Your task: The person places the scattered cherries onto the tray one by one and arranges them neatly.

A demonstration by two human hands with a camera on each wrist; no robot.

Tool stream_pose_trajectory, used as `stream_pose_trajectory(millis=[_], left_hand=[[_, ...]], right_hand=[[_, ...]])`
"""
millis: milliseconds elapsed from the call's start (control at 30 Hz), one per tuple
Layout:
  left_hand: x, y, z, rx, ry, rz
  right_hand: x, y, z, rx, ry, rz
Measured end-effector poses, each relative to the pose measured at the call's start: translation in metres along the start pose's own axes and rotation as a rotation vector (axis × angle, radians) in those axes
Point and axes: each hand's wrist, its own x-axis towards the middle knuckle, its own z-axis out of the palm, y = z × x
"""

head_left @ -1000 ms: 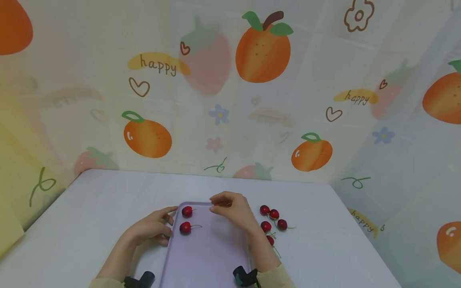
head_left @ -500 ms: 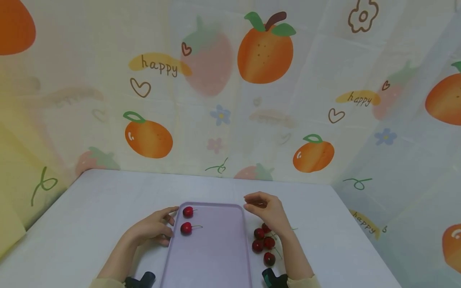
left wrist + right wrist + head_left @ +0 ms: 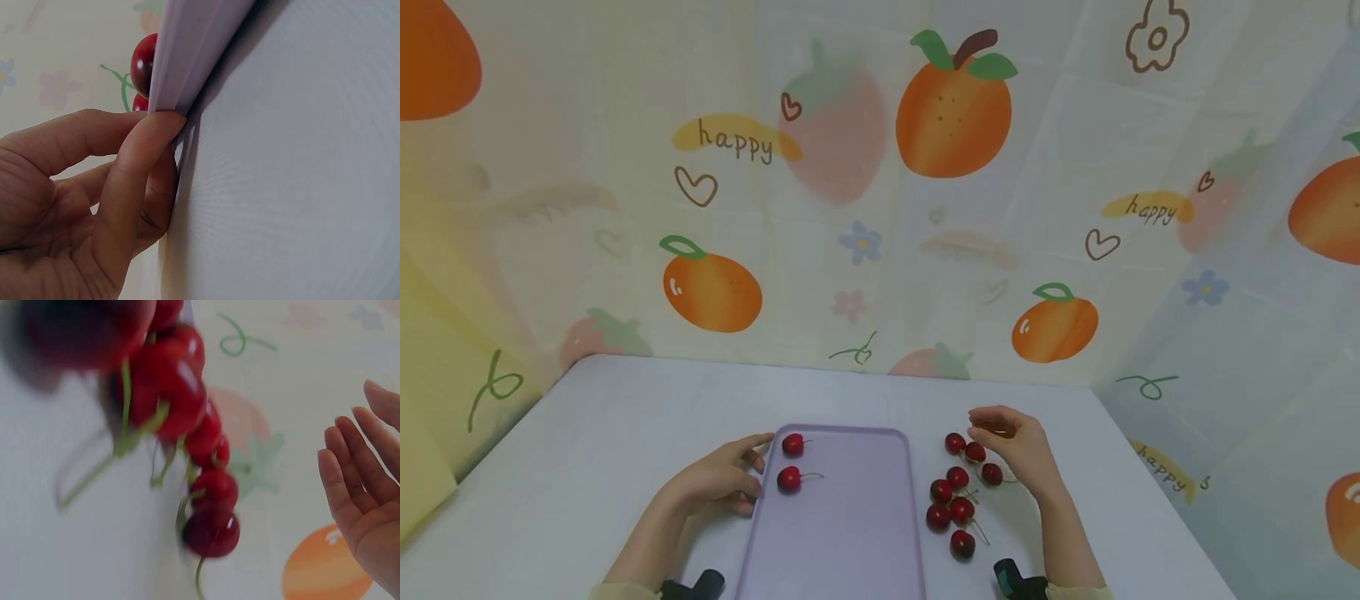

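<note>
In the head view my left hand [image 3: 718,479] rests its fingertips along the left side of a lilac tray [image 3: 842,533]. The left wrist view shows a fingertip against the tray's outer wall [image 3: 187,56]. Two red cherries [image 3: 789,479] with stems lie in the tray's far left corner. My right hand [image 3: 1015,442] hovers at the far end of a group of loose cherries [image 3: 962,510] right of the tray. Nothing is held in it; in the right wrist view its fingers [image 3: 350,456] are relaxed and apart from the cherries.
A white table [image 3: 670,392] carries everything. Behind it hangs a cloth backdrop [image 3: 865,283] printed with oranges and strawberries. Several dark red cherries [image 3: 212,531] lie close together, their green stems pointing out across the tabletop.
My right hand has moved right, from over the tray to past its right side, near the loose cherries, uncovering more of them. The left hand has stayed at the tray's edge.
</note>
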Motion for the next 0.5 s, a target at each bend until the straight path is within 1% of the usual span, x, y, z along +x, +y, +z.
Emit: stream_pose_trajectory(millis=[100, 300, 500], left_hand=[[0.0, -0.001, 0.0, -0.003, 0.005, -0.005], [0.0, -0.001, 0.001, 0.003, 0.003, -0.005], [0.0, 0.0, 0.001, 0.001, 0.008, -0.016]], right_hand=[[0.0, 0.011, -0.006, -0.013, 0.015, 0.035], [-0.001, 0.03, -0.011, -0.031, 0.021, 0.148], [-0.002, 0.043, -0.015, -0.036, 0.023, 0.171]])
